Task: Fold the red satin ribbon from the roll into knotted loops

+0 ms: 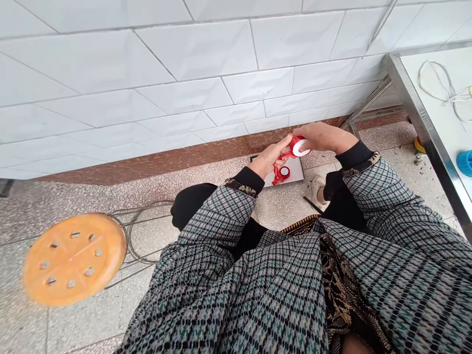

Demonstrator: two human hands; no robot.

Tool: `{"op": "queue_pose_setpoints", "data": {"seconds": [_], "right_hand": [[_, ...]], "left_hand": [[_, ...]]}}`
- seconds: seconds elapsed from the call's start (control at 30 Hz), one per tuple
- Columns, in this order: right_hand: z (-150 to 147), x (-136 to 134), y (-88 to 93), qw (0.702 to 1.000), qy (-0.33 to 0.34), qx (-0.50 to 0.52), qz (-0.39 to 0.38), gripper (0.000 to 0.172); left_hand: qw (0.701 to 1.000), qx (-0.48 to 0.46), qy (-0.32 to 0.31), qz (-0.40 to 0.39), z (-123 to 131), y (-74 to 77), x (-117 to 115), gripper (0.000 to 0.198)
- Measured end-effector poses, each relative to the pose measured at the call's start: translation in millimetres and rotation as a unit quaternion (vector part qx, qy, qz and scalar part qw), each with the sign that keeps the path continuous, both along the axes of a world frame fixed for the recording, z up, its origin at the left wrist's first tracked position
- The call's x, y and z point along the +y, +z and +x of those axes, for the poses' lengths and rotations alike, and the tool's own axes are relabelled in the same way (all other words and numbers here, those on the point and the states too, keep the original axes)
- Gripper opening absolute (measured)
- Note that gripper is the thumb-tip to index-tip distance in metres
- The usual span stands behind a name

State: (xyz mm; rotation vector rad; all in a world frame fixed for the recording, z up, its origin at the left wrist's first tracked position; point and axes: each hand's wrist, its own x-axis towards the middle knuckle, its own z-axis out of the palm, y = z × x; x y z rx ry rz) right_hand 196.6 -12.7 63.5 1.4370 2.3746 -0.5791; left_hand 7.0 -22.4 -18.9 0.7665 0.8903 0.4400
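My right hand (324, 137) is closed around a roll of red ribbon (299, 146) with a white core, held out in front of my knees. My left hand (271, 158) pinches the loose red ribbon end (283, 156) that runs from the roll. Below my hands, on the floor, lies a white sheet or box lid (297, 172) with a second, smaller red ribbon roll (283, 172) and some loose red ribbon on it. Both arms wear checked grey sleeves with black cuffs.
An orange round stool (73, 258) with holes stands at the left on a wire frame. A metal-edged white table (427, 113) at the right carries white string (442, 88) and a blue object (465, 162). A white tiled wall (184, 73) rises ahead. My shoe (317, 189) rests on the speckled floor.
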Motion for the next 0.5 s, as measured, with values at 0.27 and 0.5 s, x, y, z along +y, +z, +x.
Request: {"op": "queue_pose_setpoints", "data": {"seconds": [0.27,0.5], "right_hand": [[-9,-9,6.3,0.998,0.033,-0.041,0.031,0.03],[-2,-5,1.8,0.999,0.016,-0.004,0.048,0.032]], "left_hand": [[1.0,0.013,-0.007,-0.003,5,-10.6,0,0.051],[0.999,-0.024,0.005,-0.038,3,-8.2,1,0.037]]}}
